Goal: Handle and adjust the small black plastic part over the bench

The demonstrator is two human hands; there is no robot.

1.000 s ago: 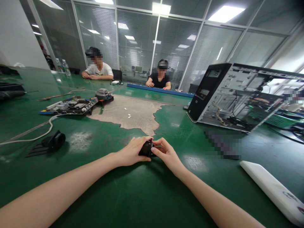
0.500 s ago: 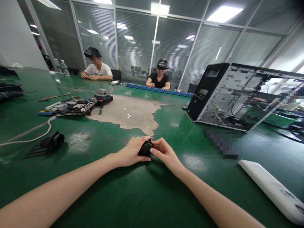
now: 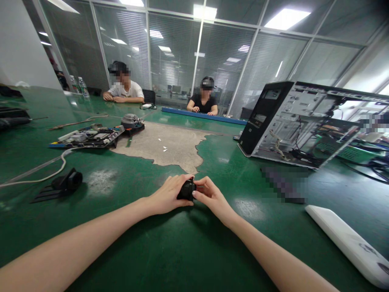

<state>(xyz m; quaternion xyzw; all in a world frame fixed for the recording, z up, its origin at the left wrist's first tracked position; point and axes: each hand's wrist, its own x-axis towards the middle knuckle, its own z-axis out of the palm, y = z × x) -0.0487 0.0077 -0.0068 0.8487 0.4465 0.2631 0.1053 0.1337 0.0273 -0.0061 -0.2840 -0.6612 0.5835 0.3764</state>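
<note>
A small black part with a rounded body [image 3: 186, 190] is between my hands, just above or on the green table [image 3: 182, 251]; I cannot tell whether it touches the surface. My left hand [image 3: 168, 194] wraps its left side, with the thumb below and the fingers over the top. From the right, my right hand [image 3: 211, 196] pinches the part's right edge between thumb and bent fingers. The fingers hide much of it, so its exact kind does not show. Further left lies a black plastic bracket with a round end [image 3: 68, 182].
A circuit board [image 3: 91, 137] and a cooler fan [image 3: 130, 121] sit at the left, by a bare patch [image 3: 170, 142]. An open computer case [image 3: 273, 121] stands right, a white slab-like object [image 3: 343, 243] nearer. Two people [image 3: 129, 89] sit across the table.
</note>
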